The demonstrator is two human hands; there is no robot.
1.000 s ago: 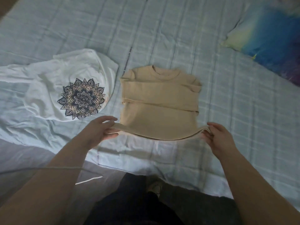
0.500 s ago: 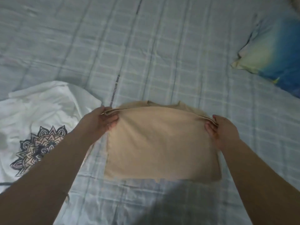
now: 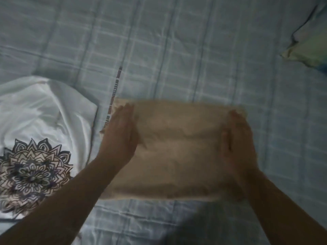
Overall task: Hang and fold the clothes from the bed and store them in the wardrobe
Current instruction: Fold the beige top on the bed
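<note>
Both arms reach forward. The left hand [image 3: 122, 133] and right hand [image 3: 237, 144] lie flat, fingers straight, pressing the side edges of a folded tan shirt [image 3: 177, 147] on the checked bedsheet [image 3: 177, 50]. A white printed shirt [image 3: 40, 138] lies left; a pillow [image 3: 307, 48] far right.

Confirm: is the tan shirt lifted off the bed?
No, the tan shirt lies on the bed with the left hand and right hand flat on it.

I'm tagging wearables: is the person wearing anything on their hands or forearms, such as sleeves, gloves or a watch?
Nothing visible. The left hand and right hand are bare; the left forearm and right forearm are uncovered to the frame edge: no sleeves, gloves or watch. Blur could hide a thin ring.
</note>
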